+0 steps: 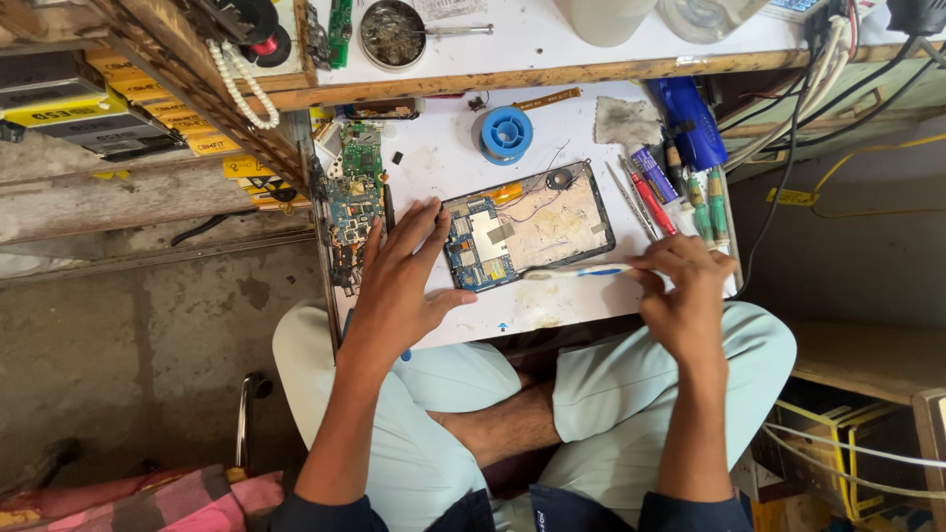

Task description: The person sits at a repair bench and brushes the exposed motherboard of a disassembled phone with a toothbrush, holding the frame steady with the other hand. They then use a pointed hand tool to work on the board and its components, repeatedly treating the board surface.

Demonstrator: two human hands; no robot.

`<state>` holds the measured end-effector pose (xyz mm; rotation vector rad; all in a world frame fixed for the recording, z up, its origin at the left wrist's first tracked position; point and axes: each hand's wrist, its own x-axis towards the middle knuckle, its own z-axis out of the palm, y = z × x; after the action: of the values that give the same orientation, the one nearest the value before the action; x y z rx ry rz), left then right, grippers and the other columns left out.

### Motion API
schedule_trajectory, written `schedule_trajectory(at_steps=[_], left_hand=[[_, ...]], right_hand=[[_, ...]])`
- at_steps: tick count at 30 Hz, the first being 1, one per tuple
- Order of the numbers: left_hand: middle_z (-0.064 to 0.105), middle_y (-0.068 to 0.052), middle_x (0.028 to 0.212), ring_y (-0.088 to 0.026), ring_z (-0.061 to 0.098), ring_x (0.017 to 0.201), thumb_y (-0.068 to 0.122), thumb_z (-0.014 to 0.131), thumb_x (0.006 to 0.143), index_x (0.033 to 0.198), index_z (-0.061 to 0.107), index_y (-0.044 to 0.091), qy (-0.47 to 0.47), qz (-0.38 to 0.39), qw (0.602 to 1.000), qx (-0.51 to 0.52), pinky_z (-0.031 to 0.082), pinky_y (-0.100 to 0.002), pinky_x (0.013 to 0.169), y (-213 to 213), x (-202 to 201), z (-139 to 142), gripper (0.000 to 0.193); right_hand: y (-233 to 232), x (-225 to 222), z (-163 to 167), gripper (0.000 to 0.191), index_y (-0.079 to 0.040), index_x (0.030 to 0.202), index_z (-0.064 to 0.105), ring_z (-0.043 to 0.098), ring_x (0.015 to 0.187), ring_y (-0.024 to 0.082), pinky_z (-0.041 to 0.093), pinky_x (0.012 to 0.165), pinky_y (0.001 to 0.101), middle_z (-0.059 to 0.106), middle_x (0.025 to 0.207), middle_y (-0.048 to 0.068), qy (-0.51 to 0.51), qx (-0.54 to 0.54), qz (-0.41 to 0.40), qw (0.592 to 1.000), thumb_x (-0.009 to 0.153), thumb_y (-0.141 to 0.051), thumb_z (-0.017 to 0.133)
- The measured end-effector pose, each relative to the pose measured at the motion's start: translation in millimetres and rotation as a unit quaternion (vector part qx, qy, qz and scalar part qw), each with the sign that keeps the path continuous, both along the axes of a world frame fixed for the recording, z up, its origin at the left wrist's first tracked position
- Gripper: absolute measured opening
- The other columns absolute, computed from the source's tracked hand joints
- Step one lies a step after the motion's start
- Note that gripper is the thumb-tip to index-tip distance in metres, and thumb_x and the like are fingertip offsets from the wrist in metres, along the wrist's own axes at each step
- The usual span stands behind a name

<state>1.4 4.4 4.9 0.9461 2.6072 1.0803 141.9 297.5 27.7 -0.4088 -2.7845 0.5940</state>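
The opened tablet (527,229) lies flat mid-table, board exposed (thin, light, and I'd judge fragile: best held by its frame edges). The left hand (399,286), fingers spread open, presses its left edge. The right hand (683,286) pinches a brush (576,272), bristles touching the tablet's near edge. A solder spool (506,133) sits beyond; screwdrivers (702,202) lie right.

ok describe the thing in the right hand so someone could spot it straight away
On the white work board across the person's lap lies an opened tablet. The right hand holds a thin white brush with a blue grip, its bristles at the tablet's lower edge. Unlike the screwdrivers lying behind, it is held.
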Motion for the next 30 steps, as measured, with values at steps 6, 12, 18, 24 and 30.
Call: schedule_trajectory(at_steps=[6,12,18,24,30], left_hand=[[0.044,-0.017,0.157,-0.031,0.036,0.149,0.032,0.091,0.065,0.145,0.051,-0.001,0.015,0.005,1.000,-0.009,0.019,-0.056,0.122,1,1,-1,0.095],[0.041,-0.016,0.158,-0.030,0.033,0.150,0.027,0.090,0.068,0.148,0.047,-0.002,0.007,0.011,1.000,-0.006,0.014,-0.055,0.123,2,5,-2,0.095],[0.041,-0.016,0.159,-0.029,0.033,0.151,0.024,0.089,0.068,0.148,0.046,-0.003,0.015,0.011,1.000,-0.007,0.014,-0.054,0.123,2,6,-4,0.096],[0.045,-0.018,0.153,-0.032,0.035,0.146,0.043,0.094,0.060,0.141,0.052,-0.003,0.035,0.025,0.999,0.015,0.015,-0.055,0.121,3,7,-3,0.102],[0.048,-0.016,0.154,-0.030,0.039,0.147,0.042,0.092,0.061,0.142,0.055,-0.002,0.062,0.029,0.998,0.007,0.018,-0.055,0.123,4,7,-5,0.099]], right_hand=[[-25,-9,-9,0.020,-0.009,0.091,0.079,0.060,0.093,0.021,0.028,0.094,0.0402,0.067,0.091,0.002,-0.010,-0.049,0.038,0.998,0.075,0.003,0.076],[7,9,-5,0.019,-0.008,0.094,0.077,0.062,0.098,0.023,0.030,0.100,0.0415,0.067,0.095,0.005,-0.001,0.007,-0.018,1.000,0.077,0.002,0.077],[26,15,4,0.017,-0.010,0.095,0.078,0.060,0.097,0.024,0.030,0.098,0.0403,0.067,0.095,0.004,-0.007,0.022,-0.042,0.999,0.081,-0.001,0.079],[-3,0,-4,0.019,-0.009,0.092,0.078,0.061,0.098,0.022,0.029,0.098,0.0406,0.067,0.094,0.002,-0.010,-0.013,0.013,1.000,0.077,0.003,0.076],[-1,2,-6,0.020,-0.010,0.093,0.079,0.060,0.098,0.021,0.029,0.098,0.0410,0.067,0.094,0.002,-0.008,-0.022,0.013,1.000,0.078,0.002,0.076]])
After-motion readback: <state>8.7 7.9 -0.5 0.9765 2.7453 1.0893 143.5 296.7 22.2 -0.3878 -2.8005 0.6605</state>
